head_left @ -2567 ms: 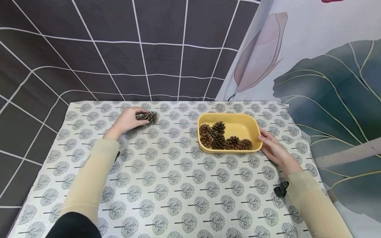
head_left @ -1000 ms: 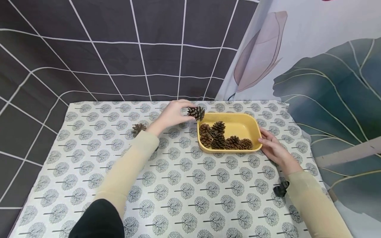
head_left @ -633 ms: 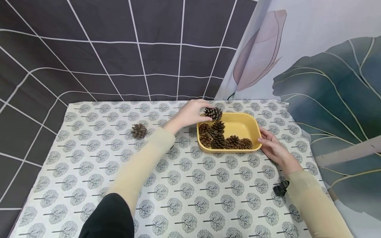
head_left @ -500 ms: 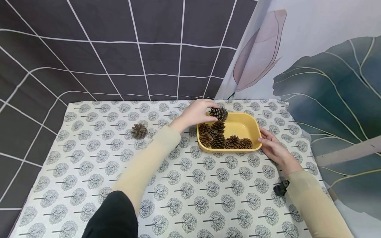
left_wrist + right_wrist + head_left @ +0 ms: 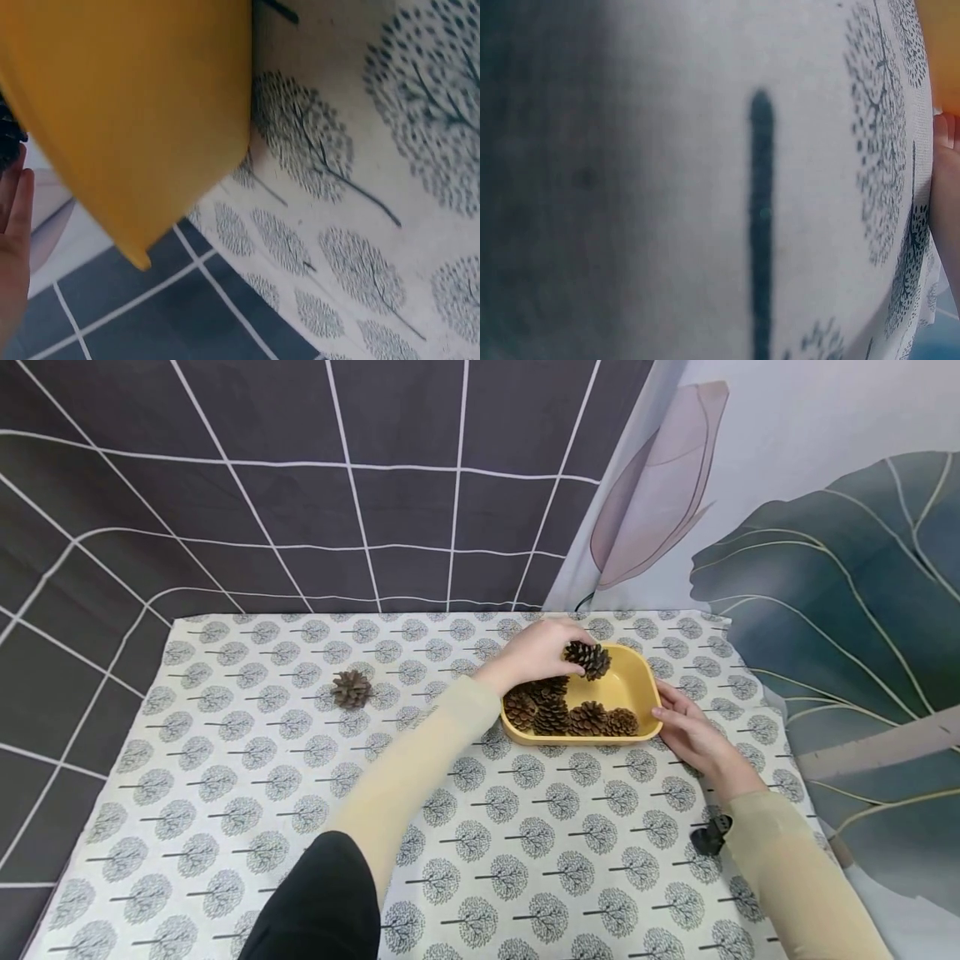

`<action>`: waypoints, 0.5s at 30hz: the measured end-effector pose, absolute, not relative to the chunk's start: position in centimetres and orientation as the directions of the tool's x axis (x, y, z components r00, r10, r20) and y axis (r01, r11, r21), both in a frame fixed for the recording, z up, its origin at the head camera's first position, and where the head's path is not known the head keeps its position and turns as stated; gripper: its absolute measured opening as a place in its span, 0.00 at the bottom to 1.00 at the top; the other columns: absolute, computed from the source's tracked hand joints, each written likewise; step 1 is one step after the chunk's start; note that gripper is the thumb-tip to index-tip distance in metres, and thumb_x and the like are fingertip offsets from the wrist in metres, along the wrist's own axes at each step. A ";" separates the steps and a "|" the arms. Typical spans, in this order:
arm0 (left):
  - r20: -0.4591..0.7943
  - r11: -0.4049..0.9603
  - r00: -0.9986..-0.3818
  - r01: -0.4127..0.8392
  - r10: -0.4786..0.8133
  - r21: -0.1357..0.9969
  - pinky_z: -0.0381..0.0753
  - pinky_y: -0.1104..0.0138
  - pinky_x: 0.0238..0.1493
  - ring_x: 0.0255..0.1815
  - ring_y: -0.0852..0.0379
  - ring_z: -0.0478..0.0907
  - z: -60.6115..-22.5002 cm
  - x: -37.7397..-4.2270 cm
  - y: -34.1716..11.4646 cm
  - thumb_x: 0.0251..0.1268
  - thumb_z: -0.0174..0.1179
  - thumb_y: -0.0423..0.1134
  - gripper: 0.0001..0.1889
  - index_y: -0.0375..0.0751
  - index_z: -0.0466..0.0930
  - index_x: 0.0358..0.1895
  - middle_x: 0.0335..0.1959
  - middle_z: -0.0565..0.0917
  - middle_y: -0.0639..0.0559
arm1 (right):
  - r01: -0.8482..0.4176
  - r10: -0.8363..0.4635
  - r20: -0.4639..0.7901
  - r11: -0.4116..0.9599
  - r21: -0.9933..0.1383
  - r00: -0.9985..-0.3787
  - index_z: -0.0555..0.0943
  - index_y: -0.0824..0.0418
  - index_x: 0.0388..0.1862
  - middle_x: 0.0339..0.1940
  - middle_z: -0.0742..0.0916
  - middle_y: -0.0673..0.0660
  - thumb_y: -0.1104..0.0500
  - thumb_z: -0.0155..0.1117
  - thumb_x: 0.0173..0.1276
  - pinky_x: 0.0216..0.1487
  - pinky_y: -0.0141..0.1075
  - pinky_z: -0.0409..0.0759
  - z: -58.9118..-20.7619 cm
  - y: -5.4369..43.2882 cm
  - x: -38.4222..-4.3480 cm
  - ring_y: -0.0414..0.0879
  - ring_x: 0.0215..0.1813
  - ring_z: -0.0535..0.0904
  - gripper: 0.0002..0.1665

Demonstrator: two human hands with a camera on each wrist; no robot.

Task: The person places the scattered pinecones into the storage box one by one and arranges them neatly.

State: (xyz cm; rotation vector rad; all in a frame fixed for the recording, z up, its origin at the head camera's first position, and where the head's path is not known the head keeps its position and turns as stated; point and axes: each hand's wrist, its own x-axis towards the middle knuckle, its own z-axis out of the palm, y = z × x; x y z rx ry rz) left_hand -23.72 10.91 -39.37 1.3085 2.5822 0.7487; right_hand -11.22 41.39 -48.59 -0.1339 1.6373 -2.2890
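Above the yellow box [image 5: 581, 740], my left hand [image 5: 538, 652] grips a brown pine cone [image 5: 588, 659] between thumb and fingers. In the left wrist view, that hand's fingers and a dark bit of the cone show at the left edge. Several pine cones [image 5: 587, 719] lie inside the box, along its left end and near side; the left hand partly covers some. My right hand [image 5: 693, 735] holds the box's right end, thumb at the rim and fingers along the outer wall, partly hidden. Another pine cone [image 5: 351, 690] sits on the cloth left of the box.
A white cloth with tree prints [image 5: 300, 827] covers the table. Behind it hangs a dark curtain with white grid lines [image 5: 300, 502]. A pale curtain with leaf patterns [image 5: 810, 577] stands at the right. Part of the box's far right floor shows bare.
My left hand has picked up the pine cone from the left of the cloth and carried it right, over the box. The right hand has stayed at the box's end.
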 end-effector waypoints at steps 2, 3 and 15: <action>0.066 0.500 -0.604 0.712 0.795 0.492 0.62 0.61 0.87 0.79 0.52 0.71 -39.6 -23.7 11.4 0.69 0.73 0.47 0.27 0.48 0.82 0.69 0.73 0.81 0.52 | 0.208 -0.312 -0.114 -0.287 -0.935 -0.943 0.64 0.56 0.80 0.70 0.81 0.43 0.74 0.49 0.80 0.71 0.23 0.77 -48.6 41.3 -11.3 0.36 0.68 0.80 0.34; 0.053 0.506 -0.602 0.713 0.797 0.486 0.63 0.62 0.87 0.79 0.53 0.72 -39.6 -23.7 11.6 0.69 0.73 0.47 0.27 0.48 0.81 0.69 0.73 0.81 0.52 | 0.210 -0.310 -0.116 -0.288 -0.934 -0.943 0.63 0.56 0.80 0.70 0.81 0.43 0.74 0.49 0.80 0.71 0.23 0.77 -48.6 41.3 -11.3 0.36 0.68 0.80 0.34; -0.023 0.513 -0.548 0.766 0.836 0.388 0.71 0.65 0.82 0.73 0.56 0.77 -40.4 -23.0 13.1 0.68 0.74 0.42 0.26 0.47 0.82 0.68 0.71 0.83 0.53 | 0.205 -0.318 -0.116 -0.261 -0.943 -0.941 0.64 0.53 0.81 0.70 0.79 0.40 0.74 0.47 0.80 0.70 0.22 0.77 -48.5 41.4 -11.2 0.34 0.68 0.79 0.35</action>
